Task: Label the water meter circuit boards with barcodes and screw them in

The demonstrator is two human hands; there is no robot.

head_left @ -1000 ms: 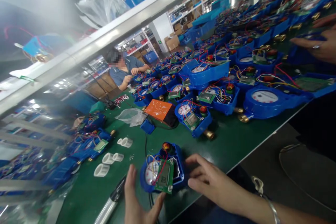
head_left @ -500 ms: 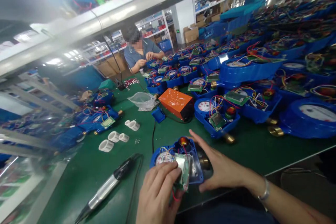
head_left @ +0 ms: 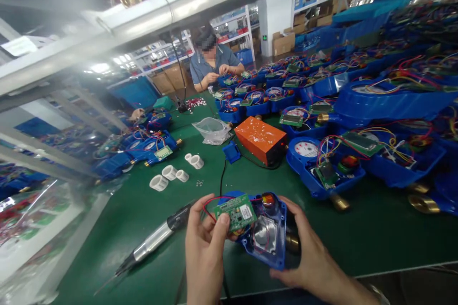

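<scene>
A blue meter housing [head_left: 266, 240] lies open near the front edge of the green table, with a round coil and a silvery patch inside. Between thumb and fingers my left hand [head_left: 207, 243] holds a green circuit board [head_left: 238, 213], tilted over the housing's left part, with red wires looping from it. My right hand [head_left: 307, 252] is wrapped round the housing's right side, by the brass fitting [head_left: 292, 242]. The board hides most of the housing's dial.
An electric screwdriver [head_left: 153, 243] lies left on the table [head_left: 118, 219]. Behind are label rolls [head_left: 159, 182], a plastic bag [head_left: 212, 129] and an orange box [head_left: 260, 138]. Many blue meters [head_left: 304, 148] fill the right. A person [head_left: 211, 64] works beyond.
The circuit board has been turned over, now showing its component side, and lifted up and left off the housing. My right hand has closed in on the housing. The camera view has shifted left.
</scene>
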